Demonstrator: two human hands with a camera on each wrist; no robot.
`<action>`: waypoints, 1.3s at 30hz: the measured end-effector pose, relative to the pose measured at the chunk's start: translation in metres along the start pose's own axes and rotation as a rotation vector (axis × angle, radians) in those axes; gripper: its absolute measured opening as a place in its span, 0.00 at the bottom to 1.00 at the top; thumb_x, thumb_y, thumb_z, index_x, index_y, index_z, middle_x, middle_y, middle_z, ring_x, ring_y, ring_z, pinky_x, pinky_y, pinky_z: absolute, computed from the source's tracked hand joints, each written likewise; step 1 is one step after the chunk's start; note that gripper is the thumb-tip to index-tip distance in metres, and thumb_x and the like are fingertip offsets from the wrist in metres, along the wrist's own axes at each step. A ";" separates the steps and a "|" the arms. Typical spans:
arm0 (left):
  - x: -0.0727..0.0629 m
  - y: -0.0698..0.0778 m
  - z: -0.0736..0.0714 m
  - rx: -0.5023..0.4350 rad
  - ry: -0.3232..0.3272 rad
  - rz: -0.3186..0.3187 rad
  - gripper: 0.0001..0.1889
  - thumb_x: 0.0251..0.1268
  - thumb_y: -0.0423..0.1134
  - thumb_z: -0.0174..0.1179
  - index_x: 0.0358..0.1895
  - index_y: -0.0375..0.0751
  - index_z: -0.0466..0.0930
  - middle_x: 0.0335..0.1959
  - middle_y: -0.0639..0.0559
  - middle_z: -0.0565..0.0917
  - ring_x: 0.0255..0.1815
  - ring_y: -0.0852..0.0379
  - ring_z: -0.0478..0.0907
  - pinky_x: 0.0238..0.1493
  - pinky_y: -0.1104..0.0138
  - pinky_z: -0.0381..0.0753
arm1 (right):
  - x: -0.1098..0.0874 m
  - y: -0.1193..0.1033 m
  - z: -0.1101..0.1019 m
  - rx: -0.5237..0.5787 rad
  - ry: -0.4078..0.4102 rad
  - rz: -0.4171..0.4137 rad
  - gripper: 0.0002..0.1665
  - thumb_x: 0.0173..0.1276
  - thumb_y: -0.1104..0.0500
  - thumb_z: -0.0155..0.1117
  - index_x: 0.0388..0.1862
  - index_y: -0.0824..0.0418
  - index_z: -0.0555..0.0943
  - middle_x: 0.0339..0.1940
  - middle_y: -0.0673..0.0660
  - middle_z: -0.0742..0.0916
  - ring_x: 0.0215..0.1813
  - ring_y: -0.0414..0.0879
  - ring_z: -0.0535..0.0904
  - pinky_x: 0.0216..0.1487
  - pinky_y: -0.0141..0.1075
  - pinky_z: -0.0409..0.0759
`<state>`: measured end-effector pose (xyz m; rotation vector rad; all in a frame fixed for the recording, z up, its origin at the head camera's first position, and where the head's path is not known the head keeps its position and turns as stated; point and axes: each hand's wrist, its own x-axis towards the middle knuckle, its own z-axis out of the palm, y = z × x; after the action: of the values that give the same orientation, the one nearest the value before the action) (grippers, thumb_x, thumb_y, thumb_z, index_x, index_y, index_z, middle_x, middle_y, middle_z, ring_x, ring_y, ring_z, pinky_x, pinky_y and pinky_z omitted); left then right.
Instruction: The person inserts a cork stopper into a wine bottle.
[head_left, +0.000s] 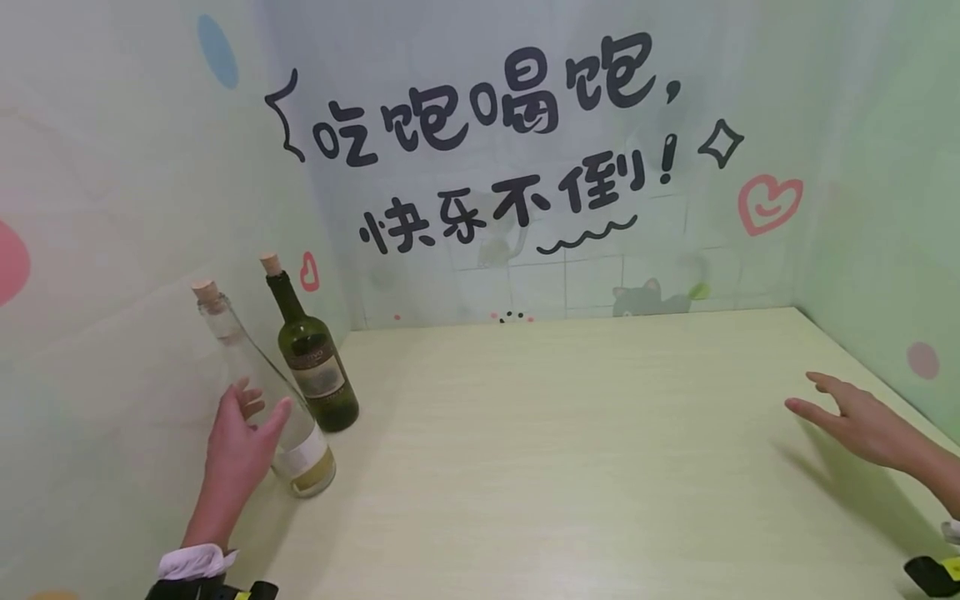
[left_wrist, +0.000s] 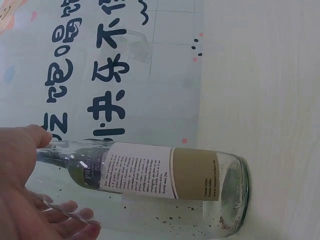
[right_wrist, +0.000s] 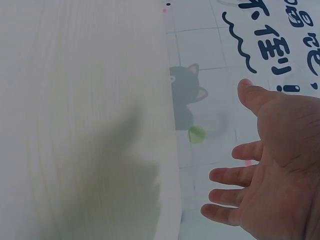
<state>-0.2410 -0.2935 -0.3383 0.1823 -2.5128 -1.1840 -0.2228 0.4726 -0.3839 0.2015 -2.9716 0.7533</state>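
A clear glass bottle with a cork and a white-and-gold label stands at the left of the table. My left hand is curved loosely about its body, thumb apart from the fingers. In the left wrist view, the fingers lie along one side of the bottle and the thumb along the other; firm contact is unclear. Just behind stands a corked green wine bottle, partly hidden by the clear one. Over the table's right side hangs my right hand, fingers spread, holding nothing.
The pale wooden table spans between a left wall, a back wall with large black writing, and a green right wall. Both bottles stand close to the left wall.
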 end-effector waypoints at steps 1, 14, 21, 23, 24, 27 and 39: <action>-0.001 0.000 0.000 0.005 0.007 0.001 0.48 0.77 0.56 0.56 0.83 0.32 0.38 0.77 0.28 0.60 0.75 0.30 0.61 0.70 0.37 0.64 | 0.001 0.000 0.000 0.001 0.000 -0.003 0.47 0.84 0.46 0.51 0.74 0.87 0.52 0.69 0.90 0.62 0.63 0.86 0.65 0.57 0.73 0.66; -0.021 0.029 0.023 0.123 0.488 0.384 0.48 0.63 0.44 0.68 0.81 0.35 0.51 0.81 0.32 0.50 0.80 0.33 0.49 0.72 0.35 0.53 | 0.009 -0.007 0.000 0.014 -0.003 -0.034 0.48 0.83 0.46 0.53 0.74 0.87 0.51 0.70 0.90 0.62 0.65 0.86 0.63 0.58 0.74 0.65; -0.019 0.045 0.038 0.218 0.539 0.599 0.40 0.64 0.47 0.63 0.75 0.28 0.62 0.78 0.30 0.55 0.79 0.31 0.49 0.68 0.32 0.53 | 0.013 -0.013 -0.002 0.018 -0.006 -0.039 0.50 0.83 0.46 0.54 0.76 0.86 0.48 0.71 0.89 0.60 0.68 0.85 0.59 0.61 0.75 0.62; -0.020 0.047 0.042 0.241 0.555 0.630 0.39 0.64 0.48 0.62 0.73 0.28 0.65 0.78 0.30 0.56 0.80 0.31 0.47 0.67 0.31 0.53 | 0.015 -0.014 -0.002 0.016 -0.011 -0.036 0.50 0.83 0.45 0.54 0.77 0.85 0.47 0.72 0.89 0.59 0.69 0.85 0.58 0.61 0.75 0.61; -0.021 0.048 0.043 0.244 0.559 0.643 0.38 0.63 0.48 0.61 0.72 0.28 0.66 0.77 0.29 0.57 0.80 0.31 0.47 0.67 0.31 0.53 | 0.015 -0.015 -0.003 0.016 -0.013 -0.035 0.51 0.83 0.45 0.54 0.77 0.85 0.46 0.72 0.89 0.59 0.70 0.85 0.57 0.62 0.75 0.61; -0.023 0.052 0.048 0.252 0.526 0.658 0.37 0.64 0.47 0.62 0.72 0.28 0.66 0.77 0.29 0.57 0.80 0.32 0.47 0.68 0.31 0.53 | 0.016 -0.018 -0.004 0.017 -0.014 -0.038 0.51 0.82 0.45 0.55 0.78 0.84 0.46 0.72 0.88 0.59 0.70 0.85 0.56 0.62 0.75 0.60; -0.025 0.070 0.077 0.392 0.112 0.566 0.40 0.73 0.48 0.64 0.78 0.29 0.59 0.83 0.33 0.49 0.83 0.33 0.39 0.77 0.36 0.45 | 0.022 -0.032 -0.004 0.055 -0.033 -0.070 0.53 0.81 0.45 0.57 0.80 0.80 0.44 0.75 0.86 0.56 0.74 0.83 0.51 0.65 0.77 0.55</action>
<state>-0.2436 -0.1862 -0.3366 -0.3384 -2.4270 -0.4467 -0.2399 0.4441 -0.3626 0.3222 -2.9589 0.8324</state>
